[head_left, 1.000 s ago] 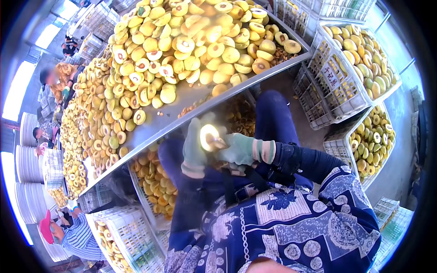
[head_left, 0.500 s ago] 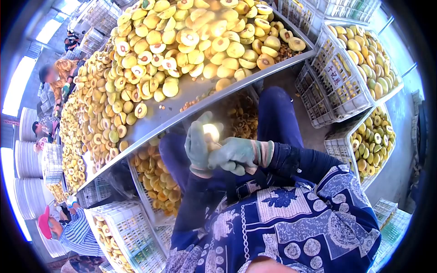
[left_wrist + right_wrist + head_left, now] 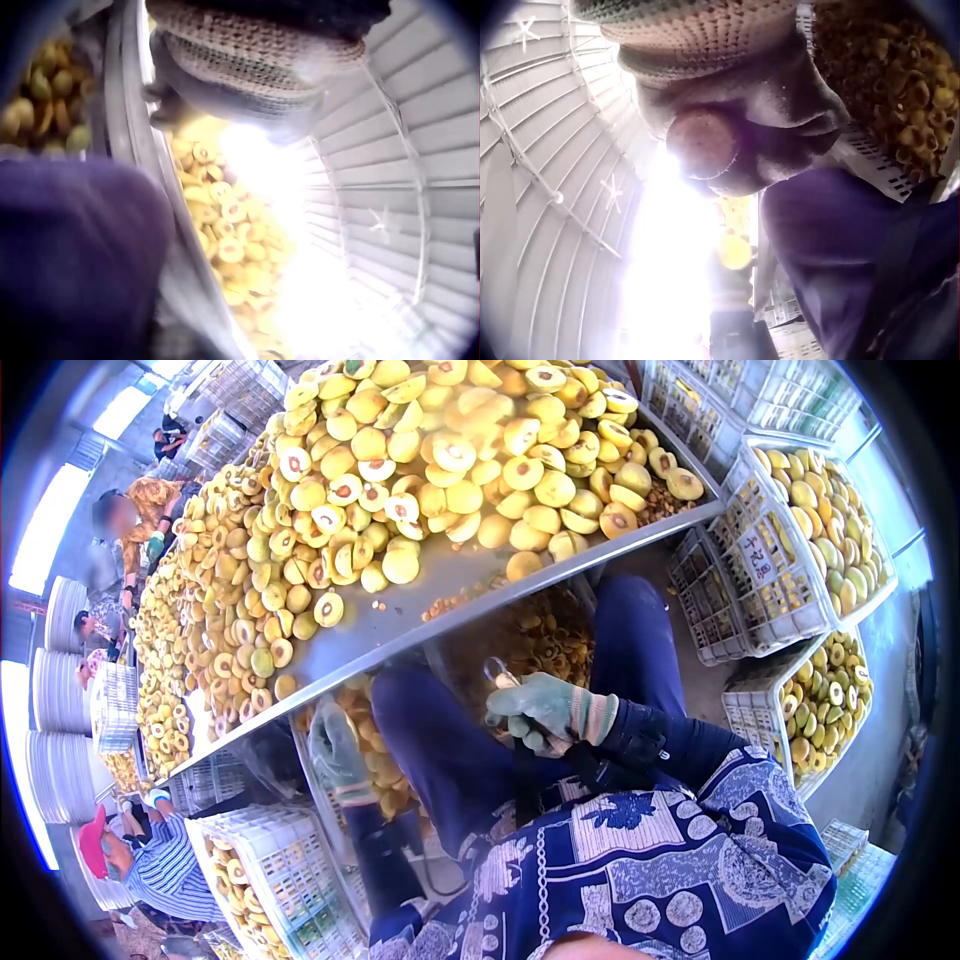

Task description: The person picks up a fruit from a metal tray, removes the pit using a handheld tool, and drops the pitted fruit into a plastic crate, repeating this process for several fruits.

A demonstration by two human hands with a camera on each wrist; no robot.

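Observation:
In the head view my gloved right hand (image 3: 540,710) is over my lap, gripping a small pitting tool (image 3: 497,670) with a metal loop at its tip. The round end of its handle (image 3: 703,142) shows in the right wrist view, with the fingers curled round it. My gloved left hand (image 3: 338,750) is over the crate of yellow peach halves (image 3: 229,232) beside my left knee, fingers extended. A round yellow peach half (image 3: 735,251) overlaps the left hand in the right wrist view. Glare hides part of the crate in the left wrist view.
A metal table (image 3: 400,615) ahead bears a large heap of peach halves (image 3: 370,460). Filled crates stand at right (image 3: 810,530) and lower left (image 3: 290,880). Between my knees lie pitted scraps (image 3: 550,640). Other people (image 3: 180,870) sit along the left.
My left hand, with a brightly lit peach half, has left the right hand and moved left and down over the crate. The right hand keeps the tool, whose loop is now visible.

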